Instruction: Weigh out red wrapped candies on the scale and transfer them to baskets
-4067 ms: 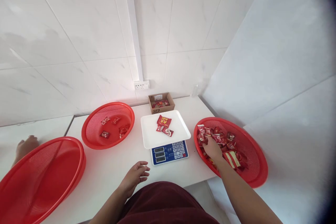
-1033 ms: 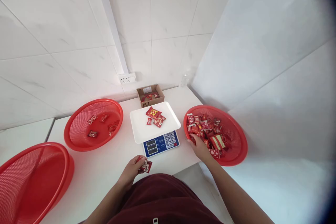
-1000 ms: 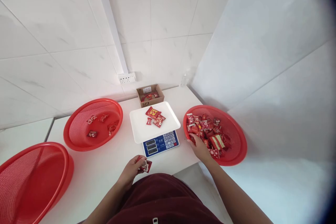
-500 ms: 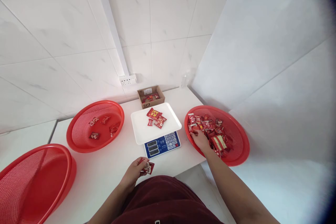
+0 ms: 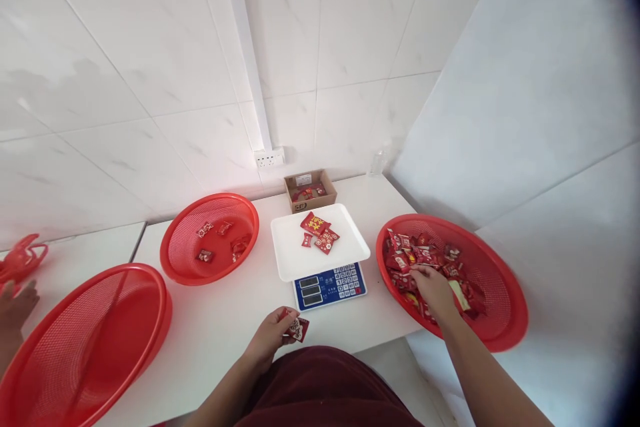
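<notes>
At table edge before scale (image 5: pixel 330 285), left hand (image 5: pixel 270 340) pinched shut on red candy packet (image 5: pixel 299 329). In right red basket (image 5: pixel 500 320), right hand (image 5: pixel 434 287) fingers curled down among candies (image 5: pixel 425 255); grip unclear.

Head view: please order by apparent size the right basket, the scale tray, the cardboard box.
1. Right basket, largest, though it is nearer the camera.
2. Scale tray.
3. Cardboard box, smallest and farthest.

red baskets (image 5: pixel 505 340): 3 | scale (image 5: pixel 327 283): 1 | cardboard box (image 5: pixel 310 191): 1 | packets on scale tray (image 5: pixel 320 235): about 4
</notes>
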